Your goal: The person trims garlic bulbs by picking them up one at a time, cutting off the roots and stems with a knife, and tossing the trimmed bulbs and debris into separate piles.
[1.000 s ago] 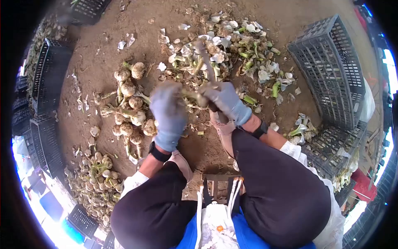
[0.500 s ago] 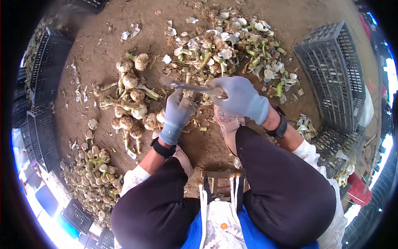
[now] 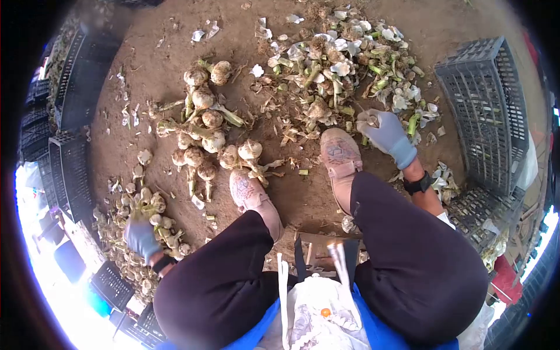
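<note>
My left hand (image 3: 140, 238), gloved in grey and smeared by motion, reaches onto the pile of garlic bulbs with stems (image 3: 125, 251) at the lower left. Its fingers are too blurred to tell whether they grip a bulb. To the right of my feet, my right hand (image 3: 384, 134), also gloved, is closed around a knife (image 3: 371, 121); only a bit of its handle shows clearly. Below that hand lies bare soil, and a heap of cut stems, roots and white peelings (image 3: 344, 64) is beside it. Trimmed-looking garlic bulbs (image 3: 202, 98) form a loose group left of centre.
Black plastic crates stand at the right (image 3: 487, 111) and along the left side (image 3: 73, 169). My pink shoes (image 3: 341, 153) rest on the soil between the bulbs and the peelings. A low wooden stool (image 3: 318, 251) shows between my legs.
My hands have parted. The left has let go of a garlic bulb, now apparently in the loose group, and moved down-left to the pile. My right hand has moved right with the knife.
</note>
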The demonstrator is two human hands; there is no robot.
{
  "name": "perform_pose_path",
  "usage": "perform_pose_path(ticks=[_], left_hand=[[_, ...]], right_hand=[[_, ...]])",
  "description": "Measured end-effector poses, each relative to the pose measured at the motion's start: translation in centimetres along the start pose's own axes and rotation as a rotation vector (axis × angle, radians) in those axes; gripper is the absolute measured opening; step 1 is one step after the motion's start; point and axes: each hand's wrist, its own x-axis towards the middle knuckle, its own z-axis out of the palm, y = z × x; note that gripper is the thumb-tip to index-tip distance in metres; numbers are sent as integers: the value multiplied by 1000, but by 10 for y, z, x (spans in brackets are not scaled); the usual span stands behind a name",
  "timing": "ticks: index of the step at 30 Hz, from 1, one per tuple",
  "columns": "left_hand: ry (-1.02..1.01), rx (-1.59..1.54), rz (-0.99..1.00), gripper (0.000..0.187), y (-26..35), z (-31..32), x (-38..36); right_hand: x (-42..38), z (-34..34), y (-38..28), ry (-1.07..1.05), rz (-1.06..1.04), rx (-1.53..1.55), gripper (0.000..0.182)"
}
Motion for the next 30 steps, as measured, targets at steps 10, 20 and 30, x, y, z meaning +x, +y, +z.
perform_pose_path(ticks=[10,20,30], left_hand=[[274,-129,830,51,290,20,-75],[-854,-1670,554,33,312,-16,-43],[-42,-1233,1284,35,323,-38,-84]], right_hand=[[12,33,-27,-45,-133,-71,31],[-1,36,-81,-140,-220,-11,34],[-12,28,-119,67,-588,-506,32]])
